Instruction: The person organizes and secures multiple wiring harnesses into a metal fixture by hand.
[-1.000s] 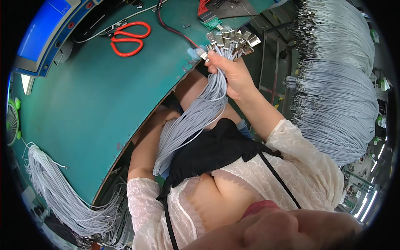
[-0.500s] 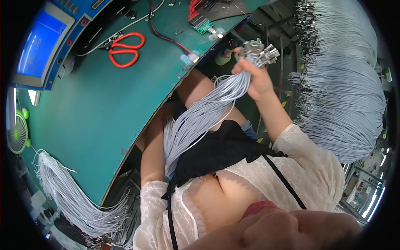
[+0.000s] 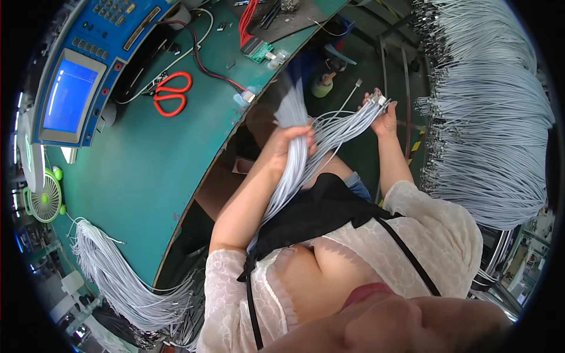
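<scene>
Head view: both hands hold one bundle of pale grey cables [image 3: 306, 159] beside the green bench [image 3: 129, 170], off its curved edge. Left hand [image 3: 291, 144] has its grip closed around the middle of the bundle; right hand [image 3: 382, 117] has its grip closed on the connector ends. Red scissors [image 3: 170, 97], a blue control box with screen [image 3: 76, 88] and a small circuit board [image 3: 259, 50] lie on the bench, well apart from the hands. More grey cables [image 3: 488, 129] hang in a dense rack on the right, near the right hand. Another cable bunch [image 3: 118, 276] drapes over the bench's lower edge.
</scene>
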Motion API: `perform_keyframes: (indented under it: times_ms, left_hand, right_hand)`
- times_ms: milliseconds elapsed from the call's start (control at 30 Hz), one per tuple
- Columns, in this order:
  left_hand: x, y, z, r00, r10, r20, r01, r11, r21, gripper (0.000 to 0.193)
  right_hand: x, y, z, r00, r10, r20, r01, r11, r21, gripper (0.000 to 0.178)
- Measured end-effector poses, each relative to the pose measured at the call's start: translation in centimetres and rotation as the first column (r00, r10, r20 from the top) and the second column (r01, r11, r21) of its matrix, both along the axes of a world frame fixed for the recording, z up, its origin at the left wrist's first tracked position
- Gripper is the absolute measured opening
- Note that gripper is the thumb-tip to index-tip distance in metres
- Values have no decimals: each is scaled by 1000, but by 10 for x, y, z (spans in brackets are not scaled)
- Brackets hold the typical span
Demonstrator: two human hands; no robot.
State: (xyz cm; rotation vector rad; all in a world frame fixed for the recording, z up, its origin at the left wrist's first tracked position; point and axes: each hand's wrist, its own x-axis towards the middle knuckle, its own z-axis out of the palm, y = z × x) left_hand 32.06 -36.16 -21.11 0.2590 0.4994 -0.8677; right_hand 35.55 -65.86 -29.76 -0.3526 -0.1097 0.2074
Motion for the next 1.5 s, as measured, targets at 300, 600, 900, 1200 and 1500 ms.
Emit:
perform_keyframes:
  times_ms: [300, 600, 900, 1200, 1500]
  left_hand:
    - [33, -77, 116, 743, -468, 478, 404, 884, 237, 19]
    - [6, -24, 118, 579, -27, 815, -563, 710, 423, 27]
    - [-42, 14, 85, 618, 369, 694, -737, 580, 348, 24]
    - [-61, 15, 72, 597, 505, 623, -792, 495, 357, 26]
    - [-56, 13, 68, 566, 519, 641, -819, 446, 361, 33]
  right_hand:
    - [12, -46, 29, 957, -277, -88, 88, 564, -821, 20]
    - [7, 100, 143, 976, -148, 163, 213, 448, -868, 11]
    - [-17, 204, 181, 950, 285, 130, -110, 693, -713, 19]
    - [-8, 210, 170, 971, 235, -46, -202, 700, -685, 19]
    - [4, 212, 168, 951, 266, -161, -305, 695, -651, 20]
